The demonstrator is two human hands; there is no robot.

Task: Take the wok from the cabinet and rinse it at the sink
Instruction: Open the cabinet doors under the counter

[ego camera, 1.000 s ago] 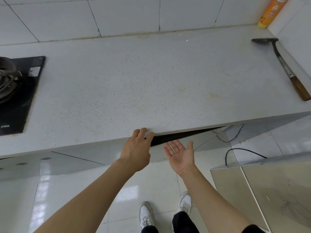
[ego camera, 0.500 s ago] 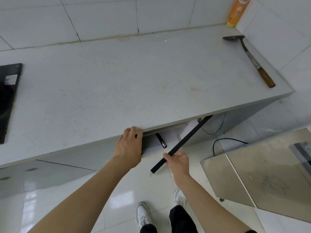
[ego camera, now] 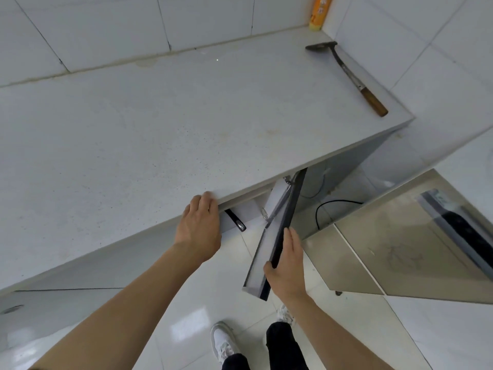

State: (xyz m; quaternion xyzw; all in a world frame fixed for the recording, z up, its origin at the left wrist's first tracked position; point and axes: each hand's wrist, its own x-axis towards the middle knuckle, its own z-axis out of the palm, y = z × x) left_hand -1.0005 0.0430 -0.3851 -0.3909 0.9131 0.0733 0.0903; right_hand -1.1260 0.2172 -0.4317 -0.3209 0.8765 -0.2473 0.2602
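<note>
A cabinet door under the pale countertop stands swung out towards me. My right hand grips its dark top edge near the free end. My left hand rests with fingers curled over the countertop's front edge, just left of the opening. Inside the gap a black handle with a metal tip pokes out; the pan it belongs to is hidden under the counter. No sink is in view.
A metal spatula with a wooden handle lies at the counter's far right, by an orange bottle in the corner. A black cable runs on the floor beside a glossy panel. My white shoes stand on the tiled floor.
My right hand has pulled the cabinet door from nearly closed to wide open. A black handle inside has come into sight. The view has shifted right, so the stove is out of frame.
</note>
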